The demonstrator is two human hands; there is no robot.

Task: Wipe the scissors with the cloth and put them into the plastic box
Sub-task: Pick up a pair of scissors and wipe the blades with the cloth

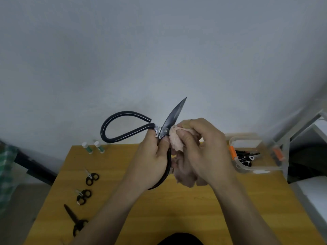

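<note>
The big scissors (134,128) are up in the air above the worktop (177,209), in front of the wall (159,50). They are wide open. One blade points up and a bit to the right. One black loop handle sticks out to the left. The other handle runs down inside the left hand (152,160).

The left hand grips the scissors near the middle, where the two halves cross. Its fingers (164,140) are curled round the lower handle.

The right hand (203,147) holds the pink cloth (175,140). Its fingers are bunched round the cloth and press it on the scissors, just right of the crossing point. More cloth hangs down under that hand. The second blade may be inside the cloth, but it is hidden.

The clear box (256,167) stands on the right side of the worktop, well apart from the hands. It has orange clips (233,152). Some dark things lie in it, likely small scissors, but they are blurry.

On the left of the worktop lie three more scissors (92,177): two small pairs and a longer black pair nearest the person. Two little tubes (99,147) with white caps lie at the far left edge.
</note>
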